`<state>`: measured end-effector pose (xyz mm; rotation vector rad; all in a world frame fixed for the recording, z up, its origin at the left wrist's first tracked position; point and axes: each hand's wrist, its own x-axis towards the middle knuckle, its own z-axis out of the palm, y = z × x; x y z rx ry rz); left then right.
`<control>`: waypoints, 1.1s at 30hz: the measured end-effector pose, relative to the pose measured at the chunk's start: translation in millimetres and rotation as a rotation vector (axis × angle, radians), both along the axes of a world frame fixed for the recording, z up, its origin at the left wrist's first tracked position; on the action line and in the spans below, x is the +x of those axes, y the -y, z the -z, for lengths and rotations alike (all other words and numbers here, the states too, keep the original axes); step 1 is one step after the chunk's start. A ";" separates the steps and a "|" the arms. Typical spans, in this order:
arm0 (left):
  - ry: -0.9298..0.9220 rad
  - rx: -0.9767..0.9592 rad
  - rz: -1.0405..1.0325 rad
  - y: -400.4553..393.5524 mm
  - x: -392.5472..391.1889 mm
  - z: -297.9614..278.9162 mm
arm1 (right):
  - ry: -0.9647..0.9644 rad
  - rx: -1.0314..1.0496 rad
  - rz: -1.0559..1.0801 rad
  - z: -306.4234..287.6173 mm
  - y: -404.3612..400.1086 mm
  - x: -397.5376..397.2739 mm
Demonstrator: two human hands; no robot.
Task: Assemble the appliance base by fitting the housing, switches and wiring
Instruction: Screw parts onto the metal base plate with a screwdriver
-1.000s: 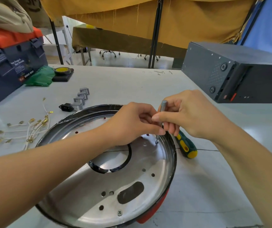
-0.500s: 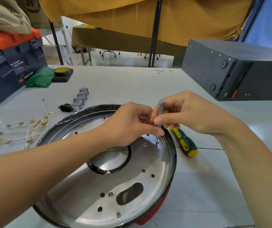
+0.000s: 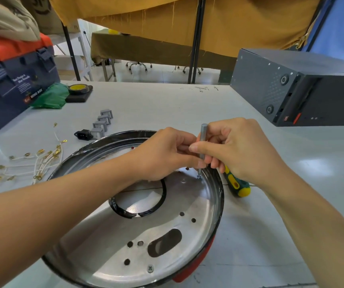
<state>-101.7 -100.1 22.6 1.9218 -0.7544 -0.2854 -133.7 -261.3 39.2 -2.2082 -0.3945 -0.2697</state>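
Observation:
The round metal housing (image 3: 113, 242) lies in front of me, black-rimmed, with a centre hole and a red part beneath its near right edge. A thin grey metal driver (image 3: 203, 133) stands upright on a small screw (image 3: 199, 177) near the housing's far right rim. My right hand (image 3: 239, 150) pinches the driver's shaft. My left hand (image 3: 167, 152) reaches over the housing and its fingertips pinch the shaft low down, beside the right thumb. Several grey switches (image 3: 102, 123) and a black power socket (image 3: 82, 135) sit left of the housing. White wires (image 3: 40, 163) with brass terminals lie further left.
A green and yellow screwdriver (image 3: 236, 185) lies on the table just right of the housing, under my right hand. A dark computer case (image 3: 299, 86) stands at the right. A blue and red toolbox (image 3: 11, 80), green cloth (image 3: 50, 96) and yellow tape roll (image 3: 77, 89) sit far left.
Both hands stay on the driver over the screw; the fingers shift only slightly. The housing has not moved.

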 end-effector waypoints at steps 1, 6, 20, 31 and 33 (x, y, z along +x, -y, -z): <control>-0.011 -0.016 0.001 0.4 -0.3 1.0 | -0.003 -0.003 0.005 -0.3 0.1 -0.9; -0.016 -0.065 -0.065 4.0 -2.2 7.1 | 0.004 -0.067 -0.005 -1.3 3.3 -0.2; 0.009 -0.103 -0.044 3.0 -5.5 4.2 | -0.316 0.331 -0.456 -3.8 20.4 18.7; 0.047 -0.034 0.007 0.3 -2.0 1.5 | -0.034 0.393 -0.183 8.0 5.1 1.2; 0.028 -0.027 0.021 -0.7 -2.0 0.3 | 0.013 0.397 -0.132 10.9 0.5 -2.3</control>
